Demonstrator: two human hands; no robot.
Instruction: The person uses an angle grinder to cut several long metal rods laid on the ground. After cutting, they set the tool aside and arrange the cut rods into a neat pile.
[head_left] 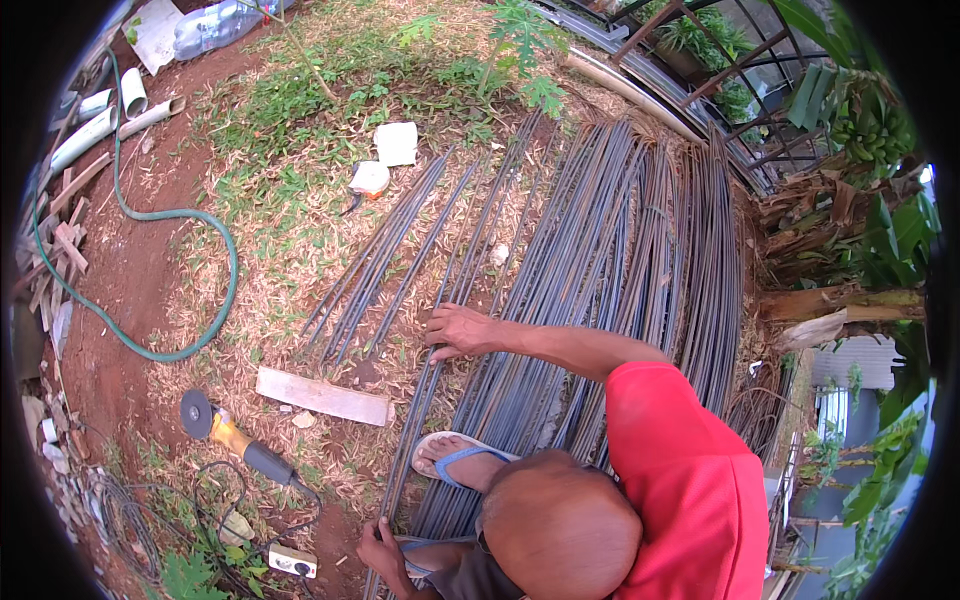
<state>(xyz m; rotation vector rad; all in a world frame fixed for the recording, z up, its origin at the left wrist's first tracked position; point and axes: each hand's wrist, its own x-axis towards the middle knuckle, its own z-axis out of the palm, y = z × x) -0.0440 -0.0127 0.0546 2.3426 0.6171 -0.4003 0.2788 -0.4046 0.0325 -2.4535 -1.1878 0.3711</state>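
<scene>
Neither my left hand nor my right hand shows. A co-worker point(680, 470) in a red shirt bends below me among long steel bars point(585, 250), laid side by side in a dense bundle. The co-worker's upper hand point(458, 330) rests on a few thinner-spaced bars at the bundle's left edge, and their lower hand point(382, 550) is on the same bars near the bottom. A sandalled foot point(460, 460) stands on the bundle. Loose bars point(385, 250) lie on the dry grass, left of the bundle.
An angle grinder point(245, 440), power strip point(292, 560) and board point(322, 395) lie at lower left. A green hose point(222, 240), pipes point(85, 135) and scrap wood point(70, 240) line the left. Banana plants point(865, 140) and a metal frame point(700, 90) border the right.
</scene>
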